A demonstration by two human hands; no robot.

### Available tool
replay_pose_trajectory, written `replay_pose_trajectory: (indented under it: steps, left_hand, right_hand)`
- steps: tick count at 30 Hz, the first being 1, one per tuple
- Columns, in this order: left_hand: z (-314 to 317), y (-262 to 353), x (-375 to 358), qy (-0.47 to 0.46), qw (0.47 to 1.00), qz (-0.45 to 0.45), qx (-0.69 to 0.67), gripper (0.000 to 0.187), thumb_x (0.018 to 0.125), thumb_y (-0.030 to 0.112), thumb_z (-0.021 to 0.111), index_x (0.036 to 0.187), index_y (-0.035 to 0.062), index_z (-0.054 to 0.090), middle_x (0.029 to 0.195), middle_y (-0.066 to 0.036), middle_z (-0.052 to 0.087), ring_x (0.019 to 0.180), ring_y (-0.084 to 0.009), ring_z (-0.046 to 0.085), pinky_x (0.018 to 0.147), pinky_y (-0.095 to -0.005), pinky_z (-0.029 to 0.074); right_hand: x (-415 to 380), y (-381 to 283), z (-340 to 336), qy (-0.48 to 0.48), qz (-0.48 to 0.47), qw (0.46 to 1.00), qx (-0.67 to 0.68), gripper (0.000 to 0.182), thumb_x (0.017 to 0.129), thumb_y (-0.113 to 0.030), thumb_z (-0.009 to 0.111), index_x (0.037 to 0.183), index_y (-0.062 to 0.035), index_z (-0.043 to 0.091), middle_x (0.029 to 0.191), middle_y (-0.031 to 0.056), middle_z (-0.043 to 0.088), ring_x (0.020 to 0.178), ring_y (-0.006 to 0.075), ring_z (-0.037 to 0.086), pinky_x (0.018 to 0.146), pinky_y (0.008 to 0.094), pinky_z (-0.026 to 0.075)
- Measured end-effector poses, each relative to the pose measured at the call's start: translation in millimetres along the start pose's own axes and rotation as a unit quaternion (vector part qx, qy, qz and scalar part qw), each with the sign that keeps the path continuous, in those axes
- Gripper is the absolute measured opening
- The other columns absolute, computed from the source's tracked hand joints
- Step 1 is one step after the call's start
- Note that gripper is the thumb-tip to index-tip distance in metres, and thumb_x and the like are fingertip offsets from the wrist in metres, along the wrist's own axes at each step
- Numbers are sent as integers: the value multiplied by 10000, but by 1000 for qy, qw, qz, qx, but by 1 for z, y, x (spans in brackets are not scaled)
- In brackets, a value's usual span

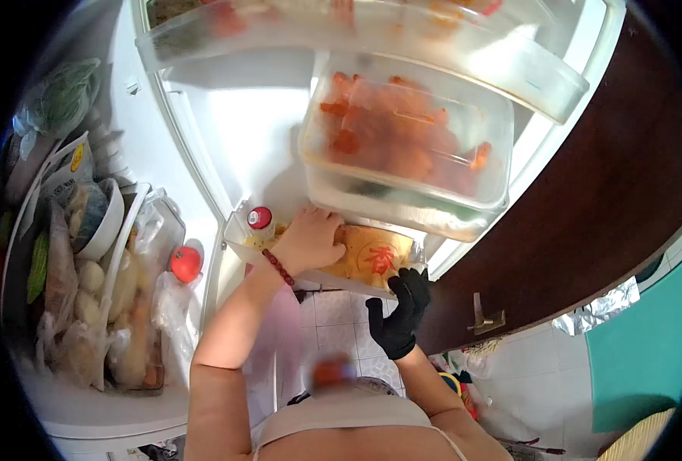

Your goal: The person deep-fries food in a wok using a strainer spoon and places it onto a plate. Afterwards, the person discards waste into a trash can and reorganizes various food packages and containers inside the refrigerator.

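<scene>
In the lower door shelf (242,244) lies a yellow packet (368,250) with a large red printed character. My left hand (310,238), bare with a red bead bracelet at the wrist, reaches over the shelf's rim. Its fingers are curled at the packet's left end, their tips partly hidden. A black glove covers my right hand (400,313). Its thumb stands well apart from its fingers, whose tips are right at the packet's right end and the shelf's front rim. Left of my left hand stands a bottle with a red cap (259,218).
Above the packet, a clear plastic container (406,146) shows orange-red contents. A door shelf (356,42) crosses the top. At left, the fridge's drawers (122,253) hold bagged food and a white bowl (104,223), with a red round item (186,264) beside them. A dark panel (587,169) stands right.
</scene>
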State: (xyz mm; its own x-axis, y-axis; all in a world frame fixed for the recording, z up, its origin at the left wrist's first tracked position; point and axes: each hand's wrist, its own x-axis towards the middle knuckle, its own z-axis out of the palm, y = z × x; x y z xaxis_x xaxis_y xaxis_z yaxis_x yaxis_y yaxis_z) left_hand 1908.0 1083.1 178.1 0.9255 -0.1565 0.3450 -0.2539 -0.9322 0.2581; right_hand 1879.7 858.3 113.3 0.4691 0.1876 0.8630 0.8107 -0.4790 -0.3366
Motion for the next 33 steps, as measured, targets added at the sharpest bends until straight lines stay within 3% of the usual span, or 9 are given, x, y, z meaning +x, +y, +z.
replay_pose_trajectory:
  steps: [9, 13, 17, 20, 21, 24, 28, 30, 33]
  left_hand:
    - [-6, -4, 3, -70, 987, -61, -129, 399, 711, 275, 621, 1003, 29, 509, 1044, -200, 554, 1081, -349, 489, 952, -468, 357]
    - [-8, 2, 1, 89, 989, -8, -116, 473, 685, 225, 648, 1086, 16, 510, 1094, -203, 525, 1104, -343, 474, 985, -455, 342]
    - [-39, 16, -4, 70, 991, 7, -114, 587, 639, 178, 689, 1179, 29, 513, 1233, -177, 483, 1181, -351, 432, 1032, -438, 325]
    - [-46, 18, -12, 4, 996, 35, -86, 570, 623, 168, 715, 1160, 65, 557, 1281, -132, 477, 1193, -326, 437, 1021, -419, 347]
    - [-46, 20, -13, -20, 996, 47, -77, 542, 620, 169, 722, 1135, 79, 579, 1280, -114, 481, 1181, -312, 448, 1007, -412, 361]
    - [-38, 27, -21, 115, 982, 140, -58, 394, 683, 169, 685, 1068, 132, 610, 1221, -55, 538, 1101, -253, 512, 942, -391, 392]
    - [-13, 34, -49, 159, 956, 214, 125, 251, 770, 197, 610, 1021, 195, 614, 1128, -13, 602, 1044, -207, 560, 923, -362, 394]
    - [-19, 54, -68, 192, 937, 231, 177, 239, 821, 213, 555, 1056, 233, 593, 1121, 5, 607, 1033, -184, 567, 944, -354, 390]
    - [-7, 62, -97, 201, 948, 174, 173, 266, 780, 209, 613, 1045, 228, 595, 1128, 1, 617, 1015, -189, 581, 931, -365, 394]
  right_hand:
    - [40, -6, 11, -67, 75, 995, -14, 640, 803, -94, 661, 1364, 0, 368, 1418, 250, 325, 1315, 416, 315, 1073, 475, 252]
    - [45, 2, 10, -70, 81, 994, -28, 747, 798, -95, 683, 1414, 7, 271, 1433, 249, 303, 1331, 380, 303, 1076, 457, 257]
    - [51, 27, 10, -80, 125, 981, 128, 1066, 635, -89, 834, 1444, 11, 147, 1365, 220, 376, 1285, 294, 378, 1034, 418, 356]
    - [67, 32, 1, -169, 284, 871, 363, 1112, 621, -171, 857, 1457, -11, 141, 1278, 224, 449, 1266, 326, 392, 1021, 451, 362]
    - [72, 38, -2, -227, 269, 885, 305, 1121, 587, -129, 872, 1455, -39, 169, 1236, 173, 486, 1217, 269, 447, 985, 403, 427]
    - [76, 53, -1, -206, -37, 972, 107, 1110, 573, -105, 873, 1447, -57, 191, 1248, 147, 486, 1209, 234, 451, 982, 365, 443]
    - [61, 51, 0, -188, 28, 966, 178, 517, 681, -260, 808, 1096, -18, 615, 1069, 164, 598, 1069, 334, 559, 893, 381, 461]
    - [59, 42, -10, -335, 74, 907, 243, 410, 769, -272, 728, 1069, -8, 633, 1040, 194, 628, 937, 357, 615, 821, 385, 495]
    - [42, 39, -14, -365, 75, 886, 275, 412, 779, -325, 715, 1032, -11, 631, 1094, 185, 625, 966, 344, 616, 829, 375, 492]
